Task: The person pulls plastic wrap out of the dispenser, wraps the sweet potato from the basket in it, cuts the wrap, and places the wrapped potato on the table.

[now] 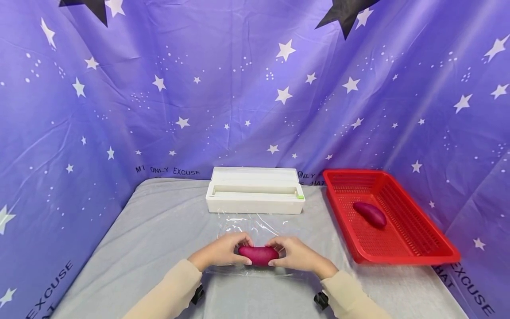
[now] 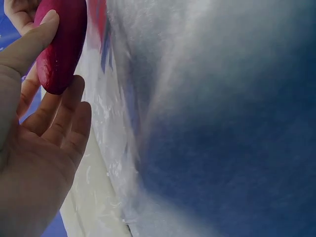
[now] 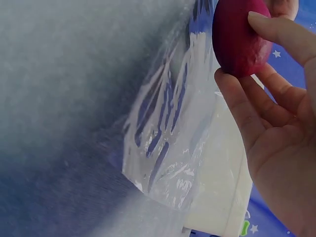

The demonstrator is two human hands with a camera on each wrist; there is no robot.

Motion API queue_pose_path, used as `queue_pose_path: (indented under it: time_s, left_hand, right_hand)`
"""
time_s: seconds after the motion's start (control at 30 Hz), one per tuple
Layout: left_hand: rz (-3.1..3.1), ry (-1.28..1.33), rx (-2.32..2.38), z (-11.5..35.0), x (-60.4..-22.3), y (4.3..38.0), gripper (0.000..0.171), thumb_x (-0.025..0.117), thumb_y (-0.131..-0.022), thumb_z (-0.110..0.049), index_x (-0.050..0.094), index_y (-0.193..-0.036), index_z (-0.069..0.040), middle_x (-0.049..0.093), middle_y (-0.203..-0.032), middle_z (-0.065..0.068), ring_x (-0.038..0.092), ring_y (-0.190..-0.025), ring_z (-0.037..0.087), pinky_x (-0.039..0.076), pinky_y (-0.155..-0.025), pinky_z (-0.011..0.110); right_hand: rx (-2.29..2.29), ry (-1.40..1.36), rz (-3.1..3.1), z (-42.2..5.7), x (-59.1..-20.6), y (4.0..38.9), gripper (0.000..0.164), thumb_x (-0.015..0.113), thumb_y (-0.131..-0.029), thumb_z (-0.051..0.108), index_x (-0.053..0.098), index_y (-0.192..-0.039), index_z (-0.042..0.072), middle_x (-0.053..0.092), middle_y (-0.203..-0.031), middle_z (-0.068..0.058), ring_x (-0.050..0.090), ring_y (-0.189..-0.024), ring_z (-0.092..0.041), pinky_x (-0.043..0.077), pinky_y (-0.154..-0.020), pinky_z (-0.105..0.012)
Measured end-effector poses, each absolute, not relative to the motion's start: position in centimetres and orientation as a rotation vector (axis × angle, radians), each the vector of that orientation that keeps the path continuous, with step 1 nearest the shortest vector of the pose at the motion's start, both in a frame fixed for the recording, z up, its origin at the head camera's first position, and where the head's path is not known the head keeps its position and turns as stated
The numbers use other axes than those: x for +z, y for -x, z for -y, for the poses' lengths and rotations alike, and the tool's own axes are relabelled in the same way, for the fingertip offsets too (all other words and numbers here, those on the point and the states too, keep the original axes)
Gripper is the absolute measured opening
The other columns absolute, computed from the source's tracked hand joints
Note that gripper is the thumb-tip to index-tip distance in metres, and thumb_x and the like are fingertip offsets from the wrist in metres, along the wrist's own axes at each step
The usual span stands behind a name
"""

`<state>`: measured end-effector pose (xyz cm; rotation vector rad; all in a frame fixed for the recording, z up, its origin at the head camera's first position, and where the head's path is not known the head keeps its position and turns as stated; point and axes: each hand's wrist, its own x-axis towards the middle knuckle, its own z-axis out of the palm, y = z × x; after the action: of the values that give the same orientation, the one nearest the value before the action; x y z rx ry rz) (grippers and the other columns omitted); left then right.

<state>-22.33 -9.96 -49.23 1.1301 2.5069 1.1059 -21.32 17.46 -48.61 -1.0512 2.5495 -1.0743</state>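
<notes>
A reddish-purple sweet potato [image 1: 259,255] lies crosswise between my two hands, over a sheet of clear plastic wrap [image 1: 255,223]. My left hand [image 1: 223,250] grips its left end, the thumb in front and the fingers behind. At the other end my right hand [image 1: 296,254] holds it the same way. In the left wrist view the left thumb presses on the sweet potato's [image 2: 61,49] skin. The right wrist view has the right thumb and fingers about the sweet potato [image 3: 242,39], with wrinkled plastic wrap [image 3: 163,133] beside it.
Behind the wrap stands a white cling film box [image 1: 255,204] with its lid raised and a green tab at the right. On the right, a red plastic basket [image 1: 358,252] holds another sweet potato [image 1: 370,215]. A purple star-patterned curtain [image 1: 239,88] surrounds the grey-covered table [image 1: 159,221].
</notes>
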Motion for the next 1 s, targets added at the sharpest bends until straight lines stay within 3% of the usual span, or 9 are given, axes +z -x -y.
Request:
queue_pose_path:
  time_s: [0.63, 0.83, 1.0]
  left_hand:
    - [-2.445, -1.095, 1.161, 10.4, -50.9, 21.7, 0.035, 0.083, -0.085, -0.028, 0.062, -0.111, -0.017, 0.064, -0.096, -0.011, 0.06, -0.089, 0.004, 0.051, -0.082, 0.026]
    - [-2.453, -1.073, 1.138, 10.7, -50.6, 21.7, 0.044, 0.083, -0.084, -0.025, 0.063, -0.119, -0.009, 0.066, -0.105, -0.006, 0.061, -0.096, 0.005, 0.052, -0.086, 0.028]
    - [-2.464, -1.057, 1.129, 11.2, -50.0, 21.6, 0.048, 0.084, -0.083, -0.026, 0.062, -0.122, -0.007, 0.067, -0.112, 0.004, 0.063, -0.099, 0.012, 0.054, -0.087, 0.032]
  right_hand:
    - [-1.115, 1.03, -2.47, -17.7, -49.7, 20.7, 0.045, 0.079, -0.088, 0.022, 0.064, -0.123, -0.002, 0.07, -0.111, -0.009, 0.066, -0.096, -0.009, 0.056, -0.081, -0.025]
    - [-1.091, 1.044, -2.495, -18.3, -49.9, 20.5, 0.053, 0.079, -0.088, 0.024, 0.06, -0.129, -0.003, 0.067, -0.12, -0.013, 0.067, -0.102, -0.014, 0.055, -0.084, -0.026]
    - [-1.073, 0.995, -2.545, -19.1, -49.5, 20.1, 0.052, 0.08, -0.086, 0.025, 0.059, -0.127, 0.0, 0.068, -0.112, -0.008, 0.066, -0.097, -0.016, 0.055, -0.084, -0.03]
